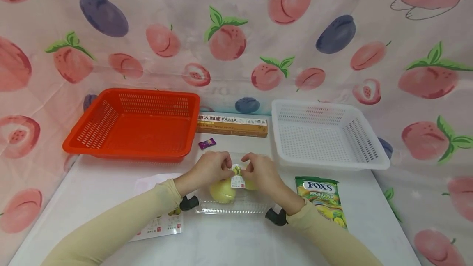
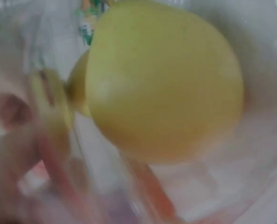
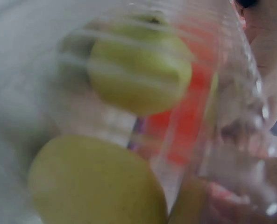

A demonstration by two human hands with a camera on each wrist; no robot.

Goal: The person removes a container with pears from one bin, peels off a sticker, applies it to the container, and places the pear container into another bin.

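A clear plastic clamshell box (image 1: 236,207) lies in front of me in the head view. Inside it are round yellow-green fruits (image 1: 223,192), which also show large through the plastic in the left wrist view as one big fruit (image 2: 164,84) and in the right wrist view as two, one fruit (image 3: 138,67) farther off. A small white label (image 1: 238,181) with a yellow picture is over the lid's middle. My left hand (image 1: 211,168) pinches its upper left side with thumb and finger. The right hand (image 1: 264,175) pinches the upper right side.
Behind stand a red basket (image 1: 148,156), a pasta box (image 1: 233,127) and a white basket (image 1: 332,163). A purple wrapped candy (image 1: 207,143) lies near the pasta box. Left of the clamshell is a sheet of labels (image 1: 166,225), partly under my arm; right, a green FOX'S candy bag (image 1: 320,196).
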